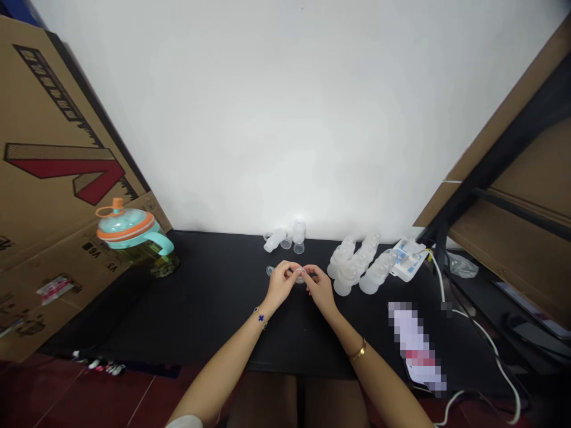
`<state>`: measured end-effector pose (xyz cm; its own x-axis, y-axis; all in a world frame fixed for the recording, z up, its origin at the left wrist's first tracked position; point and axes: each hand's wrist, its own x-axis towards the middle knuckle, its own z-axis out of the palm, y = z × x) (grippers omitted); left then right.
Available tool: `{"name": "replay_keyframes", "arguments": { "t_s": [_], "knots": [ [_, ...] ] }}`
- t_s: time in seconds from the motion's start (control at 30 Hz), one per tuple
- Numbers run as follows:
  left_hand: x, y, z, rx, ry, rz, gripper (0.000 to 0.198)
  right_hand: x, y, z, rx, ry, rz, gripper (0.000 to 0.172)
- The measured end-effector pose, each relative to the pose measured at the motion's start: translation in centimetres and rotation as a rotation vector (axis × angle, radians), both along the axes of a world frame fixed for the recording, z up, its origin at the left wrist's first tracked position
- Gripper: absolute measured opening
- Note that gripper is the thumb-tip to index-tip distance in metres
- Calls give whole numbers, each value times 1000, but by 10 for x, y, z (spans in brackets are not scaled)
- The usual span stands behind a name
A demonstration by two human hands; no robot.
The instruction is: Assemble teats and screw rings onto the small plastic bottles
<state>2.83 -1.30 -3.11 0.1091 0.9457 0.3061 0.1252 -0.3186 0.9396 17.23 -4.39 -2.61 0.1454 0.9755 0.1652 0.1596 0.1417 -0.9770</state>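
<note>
My left hand (282, 284) and my right hand (320, 288) meet over the black tabletop (214, 309), their fingertips pinching a small clear plastic piece (300, 277). Its exact shape is mostly hidden by my fingers. Just left of my left hand lies a small clear plastic cup (270, 271). Beyond my hands stand and lie translucent plastic bottles (298, 236), with a clear small cup (286, 242) among them. To the right of my right hand, a cluster of frosted plastic bottles (350, 267) stands close together.
A white packaged device (408, 259) with a white cable sits at the right. A teal and orange drinking bottle (129, 229) stands at the left, before a cardboard box (57, 142). A phone (414, 348) with a blurred screen lies at the front right.
</note>
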Motion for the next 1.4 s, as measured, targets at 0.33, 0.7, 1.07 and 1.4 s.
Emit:
{"name": "replay_keyframes", "arguments": {
  "t_s": [0.33,0.7,1.07,1.4],
  "knots": [
    [0,-1,2,-7,19,-4,24,0,0,-1,11,-19,-9,37],
    [-2,-2,3,12,49,-3,24,-1,0,0,15,-18,-6,39],
    [-1,-3,4,11,45,1,25,-1,0,-1,16,-26,-13,41],
    [-2,-1,3,20,58,6,27,-1,1,-1,23,-23,-14,41]
  ]
}}
